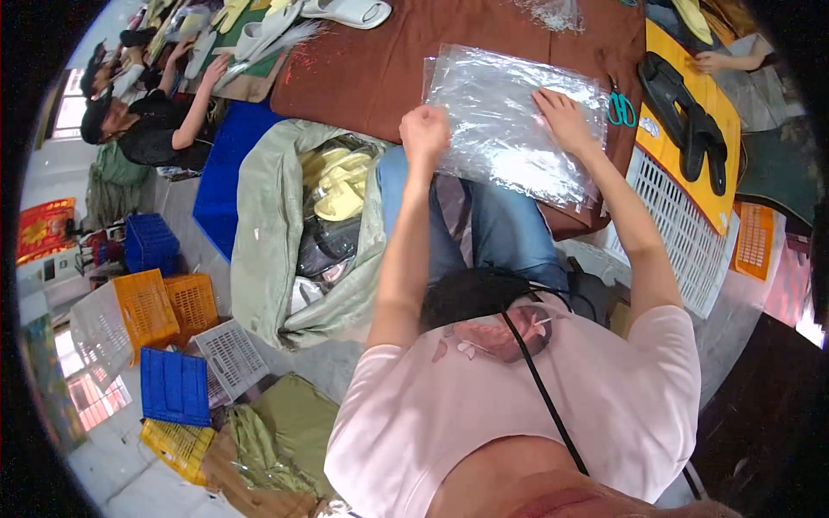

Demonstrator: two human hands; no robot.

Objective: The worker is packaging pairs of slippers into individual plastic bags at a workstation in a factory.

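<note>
Shiny clear plastic sheets (496,116), perhaps bags, lie stacked flat.

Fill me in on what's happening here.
The right hand rests spread on clear plastic lying on a brown cloth. The left hand is curled at the plastic's left edge; whether it pinches it isn't clear. Teal scissors lie to the right, and an open sack of slippers stands to the left.

The right hand (563,121) rests on clear plastic sheets (490,121).

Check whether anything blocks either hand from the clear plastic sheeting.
Nothing visible does: the right hand rests on the clear plastic sheeting; the curled left hand is at its left edge. Teal scissors lie to its right, not between.
</note>
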